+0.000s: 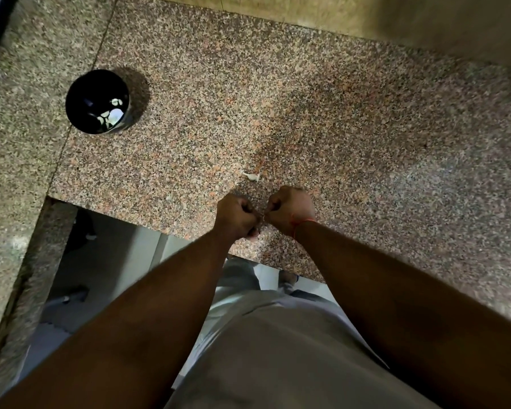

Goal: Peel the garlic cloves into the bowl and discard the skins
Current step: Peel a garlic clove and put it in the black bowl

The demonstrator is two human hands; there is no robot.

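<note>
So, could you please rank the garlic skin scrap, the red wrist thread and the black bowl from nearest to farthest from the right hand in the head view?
1. Red thread: on the right hand's own wrist.
2. Skin scrap: on the counter just beyond the hand.
3. Black bowl: far left on the counter.

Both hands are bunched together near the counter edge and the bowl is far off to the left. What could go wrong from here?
1. The left hand and right hand work close to the counter edge; a dropped clove may fall to the floor.
2. The black bowl sits well apart, so carrying a clove there risks a slip.
3. Skin scraps could scatter.
</note>
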